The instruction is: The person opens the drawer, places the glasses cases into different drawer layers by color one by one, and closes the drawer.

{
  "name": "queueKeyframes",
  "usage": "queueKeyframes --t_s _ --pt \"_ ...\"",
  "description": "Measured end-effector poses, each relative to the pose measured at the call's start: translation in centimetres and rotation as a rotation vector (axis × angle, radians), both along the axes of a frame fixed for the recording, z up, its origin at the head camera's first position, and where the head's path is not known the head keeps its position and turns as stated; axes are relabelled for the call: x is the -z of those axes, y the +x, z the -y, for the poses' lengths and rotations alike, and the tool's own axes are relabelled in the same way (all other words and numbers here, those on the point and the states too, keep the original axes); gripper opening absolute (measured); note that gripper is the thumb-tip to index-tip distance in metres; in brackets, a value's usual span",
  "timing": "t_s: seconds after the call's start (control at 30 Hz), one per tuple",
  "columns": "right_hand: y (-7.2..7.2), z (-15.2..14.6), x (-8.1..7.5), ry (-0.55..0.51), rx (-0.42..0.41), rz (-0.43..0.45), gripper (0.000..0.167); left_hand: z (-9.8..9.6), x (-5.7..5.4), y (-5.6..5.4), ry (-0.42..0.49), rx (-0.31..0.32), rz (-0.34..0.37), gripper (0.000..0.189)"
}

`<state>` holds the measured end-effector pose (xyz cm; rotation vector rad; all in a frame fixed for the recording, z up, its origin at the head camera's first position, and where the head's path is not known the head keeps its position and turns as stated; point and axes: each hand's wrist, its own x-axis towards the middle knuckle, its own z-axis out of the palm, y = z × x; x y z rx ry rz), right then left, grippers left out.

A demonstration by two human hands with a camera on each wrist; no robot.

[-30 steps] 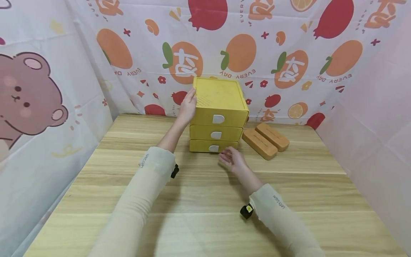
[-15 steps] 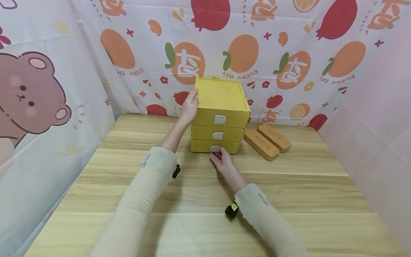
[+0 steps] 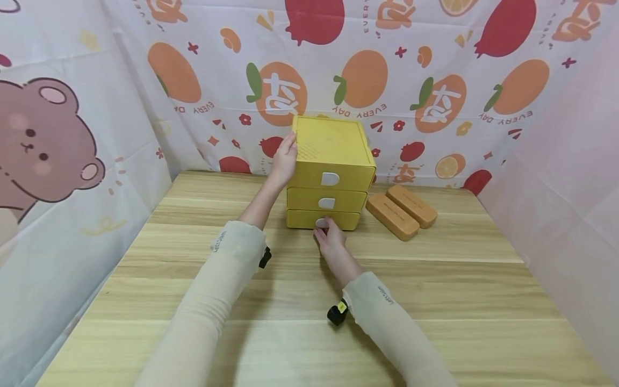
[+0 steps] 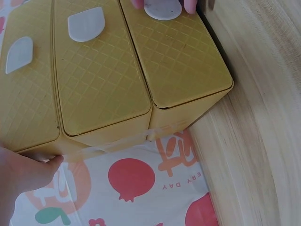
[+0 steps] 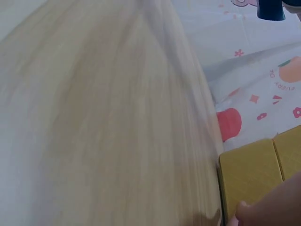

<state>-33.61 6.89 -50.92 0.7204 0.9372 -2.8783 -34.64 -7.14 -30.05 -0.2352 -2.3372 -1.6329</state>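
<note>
A yellow three-drawer box point(image 3: 333, 141) stands at the back of the wooden table, with a white tab handle on each drawer. My left hand point(image 3: 283, 161) rests along the box's upper left side, fingers straight against it. Down at the bottom drawer point(image 3: 300, 219), my right hand point(image 3: 333, 242) pinches the white drawer handle point(image 4: 162, 8); fingertips show on both sides of that tab in the left wrist view. All three drawers look closed. The right wrist view catches only part of the right hand point(image 5: 277, 205) by the yellow drawer fronts.
Two orange-brown rounded blocks point(image 3: 393, 217) lie side by side just right of the box. A fruit-print cloth point(image 3: 319, 70) hangs right behind it. Pale cloths close off the left and right sides of the wooden table point(image 3: 290, 333).
My right hand has moved left from the bottom drawer's right end to its handle and taken hold of the tab. The left hand has stayed on the box's side.
</note>
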Motion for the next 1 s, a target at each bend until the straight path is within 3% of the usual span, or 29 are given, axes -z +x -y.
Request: queueKeyframes --t_s 0.07,0.1,0.17,0.27,0.33,0.4,0.6,0.77,1.0 --pt "2.0 0.5 -3.1 0.011 0.033 0.026 0.047 -0.1 0.0 0.0 0.001 0.003 0.005 0.044" --pt "2.1 0.6 -3.8 0.009 0.05 0.036 0.049 -0.1 0.0 0.0 0.0 0.003 0.008 0.044" --pt "4.4 1.2 -7.7 0.03 0.086 0.092 0.048 -0.1 0.0 0.0 -0.002 0.003 0.007 0.044" --pt "6.1 1.5 -10.2 0.032 0.102 0.111 0.046 -0.2 0.0 0.0 -0.006 0.0 0.006 0.044" --pt "6.7 1.5 -11.1 0.033 0.092 0.109 0.045 -0.2 0.0 0.0 -0.007 -0.001 0.005 0.044" --pt "6.9 1.4 -11.4 0.022 0.083 0.106 0.046 -0.2 0.0 0.0 -0.005 0.001 0.007 0.044" --pt "5.1 1.2 -9.2 -0.037 0.083 0.097 0.053 -0.2 0.0 -0.1 0.009 -0.001 0.0 0.043" --pt "4.1 1.1 -7.6 0.023 0.09 0.072 0.052 -0.1 0.0 -0.2 0.0 -0.001 -0.003 0.043" --pt "5.3 1.2 -8.5 0.126 0.045 0.043 0.036 0.0 0.0 0.0 0.011 0.012 0.023 0.044"
